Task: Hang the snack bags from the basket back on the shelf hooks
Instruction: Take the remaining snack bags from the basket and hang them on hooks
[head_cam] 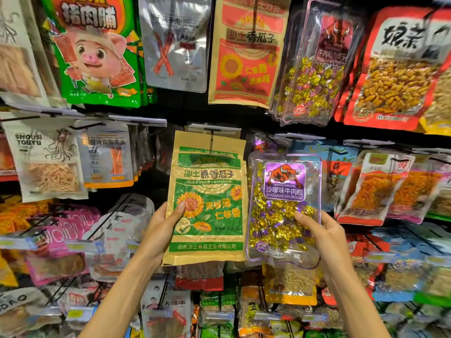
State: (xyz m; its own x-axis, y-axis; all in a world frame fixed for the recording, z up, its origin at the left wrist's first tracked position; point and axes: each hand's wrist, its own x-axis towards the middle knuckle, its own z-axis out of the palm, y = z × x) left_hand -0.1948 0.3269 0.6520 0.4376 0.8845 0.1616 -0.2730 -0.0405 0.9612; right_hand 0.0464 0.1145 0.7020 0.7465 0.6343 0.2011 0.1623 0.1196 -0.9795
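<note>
While the left hand grips the sunflower-seed bag at 8 o'clock, the right hand pinches the purple bag at 4 o'clock.

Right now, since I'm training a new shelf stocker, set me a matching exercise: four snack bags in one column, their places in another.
Bags:
1. green sunflower-seed bag
2. purple bull bag
3. pig bag
4. red sunflower-seed bag

Places:
A. gripped by the right hand
B. top row, left side
C. gripped by the left hand
D. top row, centre

Pairs: 1-C, 2-A, 3-B, 4-D
</note>
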